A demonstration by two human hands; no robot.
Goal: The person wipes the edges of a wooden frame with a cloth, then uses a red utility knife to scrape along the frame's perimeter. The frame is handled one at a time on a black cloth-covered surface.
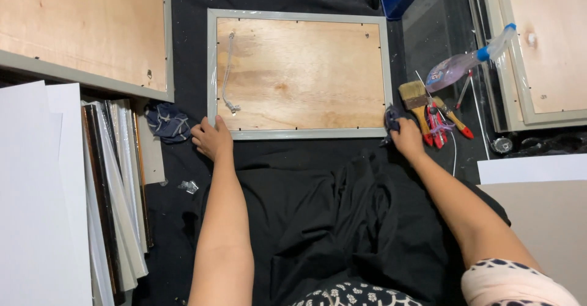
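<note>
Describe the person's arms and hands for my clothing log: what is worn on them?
Both forearms are bare, with no gloves, and no watch or rings that I can make out on the left hand or right hand. A short pale sleeve with dark dots covers the right upper arm; the left arm shows no sleeve in view.
</note>
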